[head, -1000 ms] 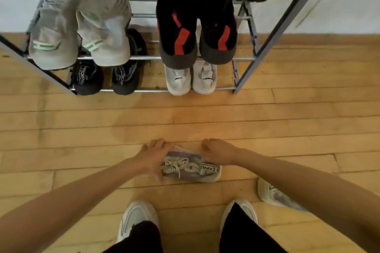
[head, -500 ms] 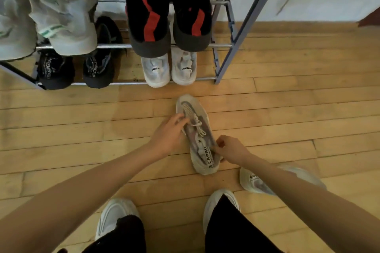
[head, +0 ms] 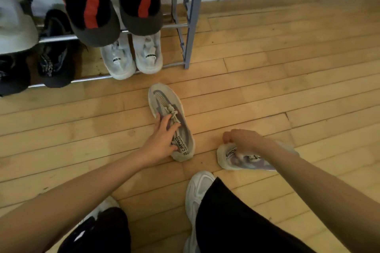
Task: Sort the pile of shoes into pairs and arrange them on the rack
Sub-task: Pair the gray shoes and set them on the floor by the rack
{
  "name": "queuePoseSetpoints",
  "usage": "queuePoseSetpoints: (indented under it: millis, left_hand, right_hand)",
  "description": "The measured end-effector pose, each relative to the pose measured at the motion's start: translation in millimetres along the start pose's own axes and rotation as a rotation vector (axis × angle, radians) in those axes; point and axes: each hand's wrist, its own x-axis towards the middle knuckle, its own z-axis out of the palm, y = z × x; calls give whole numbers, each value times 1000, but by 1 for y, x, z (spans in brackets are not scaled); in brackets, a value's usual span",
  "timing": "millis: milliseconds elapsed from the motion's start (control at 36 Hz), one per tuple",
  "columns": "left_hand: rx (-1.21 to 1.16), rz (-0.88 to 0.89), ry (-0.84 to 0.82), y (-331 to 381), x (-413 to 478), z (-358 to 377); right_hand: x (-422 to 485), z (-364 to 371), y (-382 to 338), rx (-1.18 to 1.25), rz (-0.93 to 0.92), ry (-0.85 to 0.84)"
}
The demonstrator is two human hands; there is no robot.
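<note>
While several pairs (head: 131, 57) are already sitting on the rack (head: 192, 16) at left, we are gripping one grey sneaker (head: 164, 96) on the floor with our left hand (head: 162, 139). Our right hand (head: 244, 138) is pinching the heel of its mate (head: 246, 162) nearby; only this pair is apparently awaiting shelving.

The pale wooden plank floor (head: 287, 92) lies open across the right half of the frame, beyond the post of the grey metal shoe rack (head: 194, 16). Left of that post, white lace-up trainers (head: 119, 61) and black trainers (head: 55, 63) fill the bottom tier, black-and-red shoes (head: 92, 6) overhanging them. At centre a grey mesh sneaker (head: 164, 98) lies just before the front rail, bare floor parting it from a second grey sneaker (head: 246, 161) at lower right.
</note>
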Motion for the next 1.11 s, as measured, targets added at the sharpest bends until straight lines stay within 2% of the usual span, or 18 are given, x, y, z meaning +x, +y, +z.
queuePoseSetpoints:
  millis: [139,194,278,333,389,472,639,694,806,1000,1056,1111]
  left_hand:
    - [8,13,-18,-2,-1,-6]
    - [35,5,-8,-1,-2,-9]
    - [158,69,93,7,-3,-15]
    - [148,120,190,18,-4,-20]
    - [-58,53,186,32,-4,-30]
    - [-460,-91,62,43,-2,-42]
    - [-841,-230,107,30,1,-61]
    - [-856,-244,97,27,1,-66]
    - [-955,-274,215,25,-7,-71]
    - [-1268,-330,451,1,-50,-73]
    - [-1359,-352,494,-7,-65,-70]
    - [-1436,-378,554,-15,-76,-64]
  right_hand:
    - [2,-1,-2,-127,-44,151]
    - [1,-7,-2,-144,-58,262]
    - [3,-24,-5,-79,-81,431]
    - [5,-37,-12,-14,-113,505]
    - [5,-51,-23,1,-169,578]
    - [4,-71,-44,26,-289,681]
    - [7,-92,-65,147,-419,751]
    - [9,-92,-67,174,-406,712]
    - [11,-86,-74,242,-387,762]
    - [12,-81,-86,227,-483,1093]
    - [16,-78,-94,260,-499,1103]
    - [21,-73,-105,290,-462,1041]
